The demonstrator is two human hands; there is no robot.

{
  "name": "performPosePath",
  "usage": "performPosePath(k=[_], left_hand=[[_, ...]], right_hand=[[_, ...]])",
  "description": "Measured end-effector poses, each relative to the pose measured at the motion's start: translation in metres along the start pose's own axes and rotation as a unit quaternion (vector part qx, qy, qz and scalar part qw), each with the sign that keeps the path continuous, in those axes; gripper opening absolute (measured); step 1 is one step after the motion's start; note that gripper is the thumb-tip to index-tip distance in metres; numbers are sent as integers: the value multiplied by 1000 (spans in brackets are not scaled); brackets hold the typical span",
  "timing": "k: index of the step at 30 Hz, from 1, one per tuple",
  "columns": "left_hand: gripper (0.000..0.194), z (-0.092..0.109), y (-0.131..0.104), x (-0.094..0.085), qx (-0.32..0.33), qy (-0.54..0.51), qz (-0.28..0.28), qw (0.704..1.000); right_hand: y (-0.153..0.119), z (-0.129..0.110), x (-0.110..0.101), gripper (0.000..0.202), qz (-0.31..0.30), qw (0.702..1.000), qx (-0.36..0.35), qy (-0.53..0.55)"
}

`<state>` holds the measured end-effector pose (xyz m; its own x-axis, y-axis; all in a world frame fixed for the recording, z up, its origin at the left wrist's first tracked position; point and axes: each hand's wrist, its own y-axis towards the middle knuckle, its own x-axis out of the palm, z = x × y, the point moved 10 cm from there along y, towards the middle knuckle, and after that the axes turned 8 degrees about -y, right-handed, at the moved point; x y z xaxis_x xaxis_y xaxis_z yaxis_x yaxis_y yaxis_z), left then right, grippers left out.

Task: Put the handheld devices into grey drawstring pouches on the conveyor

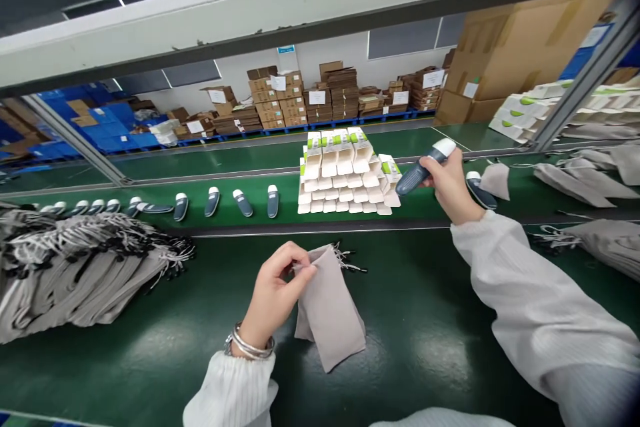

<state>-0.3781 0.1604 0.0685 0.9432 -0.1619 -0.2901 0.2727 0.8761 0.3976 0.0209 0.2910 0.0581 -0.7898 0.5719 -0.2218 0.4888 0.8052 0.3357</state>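
Note:
Between thumb and fingers, my left hand (280,287) pinches the upper edge of a grey drawstring pouch (333,313). The pouch hangs over the green bench, its dark-tipped cords lying to the right. My right hand (449,183) is raised over the far belt and grips a dark blue handheld device (419,173) with a white end. What kind of device it is I cannot tell. Just right of that hand, a similar device (481,191) lies on the belt beside a small grey pouch (496,180).
A stack of open white-and-green boxes (345,177) stands mid-belt. Several blue devices (273,201) line the belt to its left. Grey pouches (85,273) are heaped at the left, more (610,243) at the right. A metal beam (300,0) crosses overhead.

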Motion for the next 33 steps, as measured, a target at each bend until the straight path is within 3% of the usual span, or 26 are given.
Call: performPosePath(k=[2, 6, 8, 10, 13, 16, 18, 21, 24, 27, 30, 33], left_hand=[[14, 10, 6, 12, 8, -13, -15, 1000], [12, 28, 10, 28, 29, -19, -12, 999], [11, 35, 8, 25, 38, -18, 20, 999], [10, 37, 4, 12, 39, -15, 78, 996], [13, 27, -2, -13, 11, -33, 154, 987], [18, 6, -10, -41, -32, -123, 240, 962], [20, -7, -13, -44, -60, -172, 256, 949], [21, -14, -9, -22, -69, -122, 176, 974], [21, -20, -11, 7, -41, 11, 91, 995], [22, -40, -19, 33, -42, 132, 5, 990], [22, -61, -28, 49, -41, 215, -69, 973], [20, -68, -34, 51, -23, 255, -91, 962]], right_hand=[[-41, -51, 23, 55, -66, 990, -58, 111], [-132, -119, 86, 55, -260, 948, -104, 154], [-172, -131, 115, 37, -379, 908, -127, 123], [-205, -126, 133, 29, -495, 856, -126, 86], [-228, -106, 128, 23, -595, 794, -24, 123], [-213, -97, 92, 14, -551, 792, 86, 249], [-195, -102, 63, 17, -495, 810, 99, 300], [-162, -119, 24, 15, -383, 867, 55, 316], [-112, -142, -23, 8, -190, 941, -62, 273], [-65, -156, -59, 7, -33, 969, -175, 173], [-16, -146, -61, 10, -1, 977, -210, 38], [15, -119, -53, 28, 0, 978, -179, -103]])
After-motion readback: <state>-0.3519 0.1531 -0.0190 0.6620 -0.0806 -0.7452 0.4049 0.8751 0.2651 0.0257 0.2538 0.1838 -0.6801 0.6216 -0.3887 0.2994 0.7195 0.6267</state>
